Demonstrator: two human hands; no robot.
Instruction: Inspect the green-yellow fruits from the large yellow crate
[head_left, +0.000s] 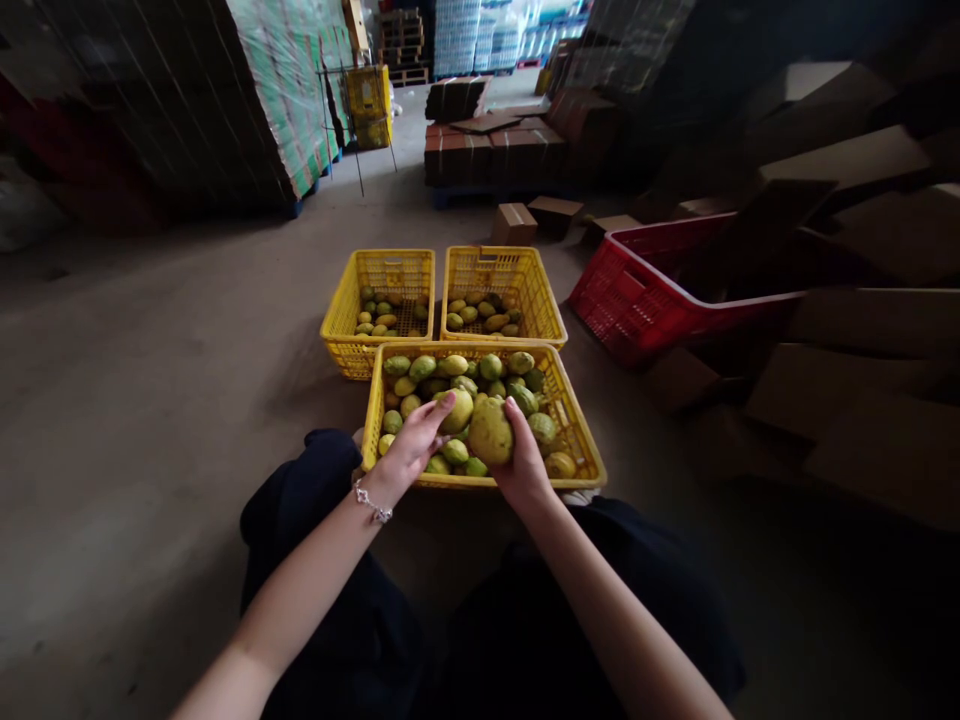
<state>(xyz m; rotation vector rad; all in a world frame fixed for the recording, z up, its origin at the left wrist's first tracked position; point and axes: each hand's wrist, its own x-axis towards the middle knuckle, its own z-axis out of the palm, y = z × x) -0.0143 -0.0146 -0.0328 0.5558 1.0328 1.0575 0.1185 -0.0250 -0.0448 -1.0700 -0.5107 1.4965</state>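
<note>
My left hand [411, 440] is closed around a yellow-green lemon [457, 410], thumb on top. A larger, bumpy lemon [491, 432] with dark specks sits in my right hand [525, 465], gripped from its right side. Both fruits are held side by side above the near yellow crate [480, 481]. That crate contains many loose lemons, some green and some yellow, such as a green lemon [422, 368] near its far wall. My fingers beneath both fruits are partly hidden.
Behind stand two yellow crates, left [379, 255] and right [544, 290], with fewer fruits inside. A red crate [630, 300] and loose cardboard [840, 400] lie to the right. Farther back are a small box [514, 224], stacked cartons [487, 155] and a wrapped pallet load [281, 90].
</note>
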